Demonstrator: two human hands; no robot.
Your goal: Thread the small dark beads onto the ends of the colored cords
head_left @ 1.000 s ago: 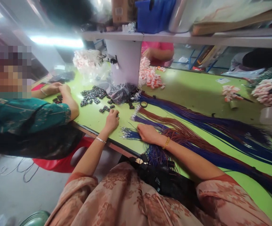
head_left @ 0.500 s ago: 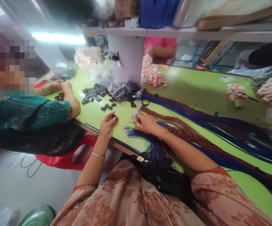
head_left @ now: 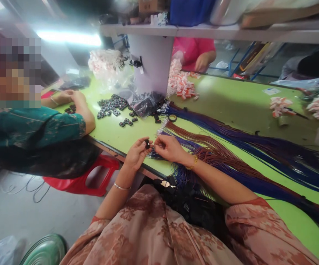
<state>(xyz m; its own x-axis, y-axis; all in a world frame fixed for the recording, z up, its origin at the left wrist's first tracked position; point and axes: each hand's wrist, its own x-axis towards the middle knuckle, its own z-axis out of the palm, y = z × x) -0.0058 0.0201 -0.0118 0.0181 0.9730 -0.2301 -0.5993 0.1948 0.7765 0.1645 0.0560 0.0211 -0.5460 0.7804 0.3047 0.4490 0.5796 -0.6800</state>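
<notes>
My left hand (head_left: 136, 154) pinches a small black plastic connector housing (head_left: 147, 143) between thumb and fingers, just above the table edge. Right beside it, my right hand (head_left: 169, 148) is closed in a pinch, its fingertips almost touching the housing. A thin wire end seems to be in that pinch, mostly hidden by the fingers. Under and behind my right hand lie bundles of brown wires (head_left: 203, 138) and blue wires (head_left: 261, 180), with silver terminals (head_left: 162, 127) at their left ends.
Loose black housings (head_left: 112, 105) lie on the green table (head_left: 107, 132) near a clear bag (head_left: 144, 105). A tape roll (head_left: 172, 117) sits by the wires. At left a co-worker's arm (head_left: 82, 110) rests on the table, above a red stool (head_left: 104, 176). Orange-white connectors (head_left: 184, 88) lie behind.
My right hand has drawn back from the wire terminals toward my left hand. My left hand has moved right with the black connector housing, and the two hands now nearly meet.
</notes>
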